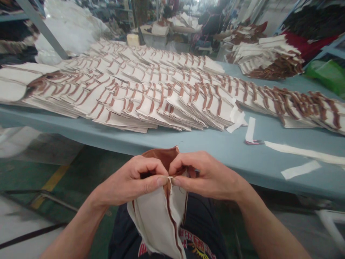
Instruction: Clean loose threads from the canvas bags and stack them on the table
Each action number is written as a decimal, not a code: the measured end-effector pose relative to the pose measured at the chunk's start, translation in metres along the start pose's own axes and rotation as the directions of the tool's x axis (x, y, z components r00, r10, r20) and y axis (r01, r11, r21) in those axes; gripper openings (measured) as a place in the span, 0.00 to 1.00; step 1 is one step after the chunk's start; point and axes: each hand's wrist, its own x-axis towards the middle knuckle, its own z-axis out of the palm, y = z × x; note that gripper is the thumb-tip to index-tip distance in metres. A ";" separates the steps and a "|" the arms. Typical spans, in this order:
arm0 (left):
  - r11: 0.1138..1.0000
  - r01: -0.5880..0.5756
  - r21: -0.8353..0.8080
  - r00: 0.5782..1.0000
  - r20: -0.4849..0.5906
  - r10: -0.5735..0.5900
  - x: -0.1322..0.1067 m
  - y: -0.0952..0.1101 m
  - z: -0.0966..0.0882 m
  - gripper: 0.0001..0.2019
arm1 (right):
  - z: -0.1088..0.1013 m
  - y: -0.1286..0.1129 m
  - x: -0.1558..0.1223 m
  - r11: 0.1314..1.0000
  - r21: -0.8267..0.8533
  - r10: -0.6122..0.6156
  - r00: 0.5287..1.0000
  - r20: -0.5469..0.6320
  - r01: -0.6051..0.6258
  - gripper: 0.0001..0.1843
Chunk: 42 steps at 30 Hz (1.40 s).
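Both my hands grip one cream fabric piece with brown trim (159,216) just in front of my lap, below the table's near edge. My left hand (134,180) pinches its top edge between thumb and curled fingers. My right hand (207,176) pinches the same edge from the other side, thumb tip meeting the left thumb. A brown lining shows above the knuckles. The cream body of the piece hangs down over my dark clothing.
A light-blue table (188,144) carries long overlapping rows of the same cream-and-brown pieces (151,93). Loose white strips (250,129) lie near its front edge at right. More stacks (269,54) sit at the back right. Green floor with a yellow line lies at left.
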 end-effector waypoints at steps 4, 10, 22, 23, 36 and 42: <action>0.999 -0.025 0.046 0.999 -0.020 0.026 -0.006 0.001 -0.002 0.10 | 0.012 -0.009 -0.002 0.960 -0.242 -0.175 0.975 -0.136 0.138 0.04; 0.989 -0.069 0.132 0.993 -0.084 0.081 -0.009 0.001 0.006 0.10 | 0.029 -0.013 0.000 0.930 -0.338 -0.238 0.934 -0.267 0.140 0.08; 0.999 0.050 -0.019 0.986 -0.161 -0.053 -0.015 0.000 0.008 0.14 | 0.026 -0.013 0.017 0.986 -0.003 0.167 0.984 -0.067 -0.167 0.07; 0.996 0.066 -0.057 0.985 -0.154 -0.074 -0.015 0.000 0.008 0.15 | 0.027 -0.015 0.017 0.985 -0.051 0.159 0.984 -0.075 -0.163 0.08; 0.994 0.000 0.113 0.998 -0.066 0.007 -0.023 0.007 -0.008 0.12 | 0.034 -0.026 0.017 0.976 -0.101 0.186 0.978 -0.097 -0.195 0.09; 0.923 -0.066 0.379 0.989 0.148 0.010 -0.017 0.026 -0.034 0.09 | 0.037 -0.030 0.024 0.923 -0.315 0.203 0.975 -0.092 -0.222 0.10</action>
